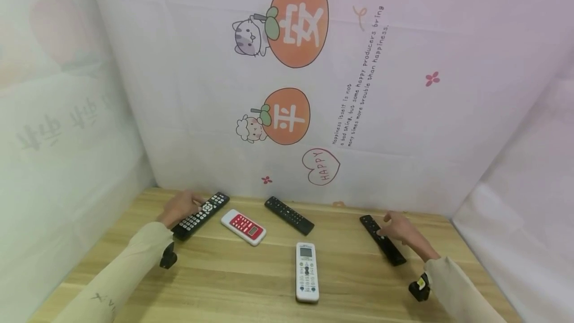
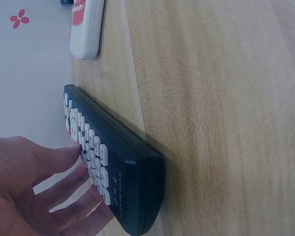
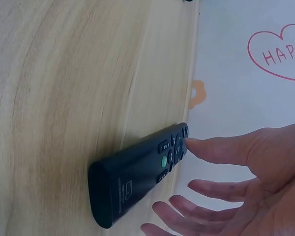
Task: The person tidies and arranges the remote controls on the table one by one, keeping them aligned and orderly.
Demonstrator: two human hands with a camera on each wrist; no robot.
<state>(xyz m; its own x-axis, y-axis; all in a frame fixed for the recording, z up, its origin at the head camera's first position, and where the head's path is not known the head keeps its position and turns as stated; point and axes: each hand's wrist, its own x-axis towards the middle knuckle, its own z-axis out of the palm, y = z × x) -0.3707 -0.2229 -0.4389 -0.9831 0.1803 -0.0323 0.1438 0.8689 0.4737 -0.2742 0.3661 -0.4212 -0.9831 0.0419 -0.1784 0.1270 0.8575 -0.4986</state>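
Head view: counting 5 remote controls [image 1: 307, 273] on the wood-grain table [image 1: 215, 283], 3 black, 2 white; reading "HAPPY" in 1 heart [image 1: 321, 167] behind. Left wrist now: resting the left hand's [image 2: 12, 182] thumb on the wide black remote [image 2: 115, 147] at table left, fingertips hidden; can't tell if gripping. Showing print, too small to read. Right wrist: hovering the right hand [image 3: 273, 182], fingers loosely spread, gripping nothing, thumb tip at the slim black remote [image 3: 140, 169], table right. Revealing 1 green button [image 3: 164, 161], indistinct from the head.

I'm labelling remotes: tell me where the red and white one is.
The red and white remote lies left of centre in the head view, between the black remote at the left hand and a slimmer black remote.
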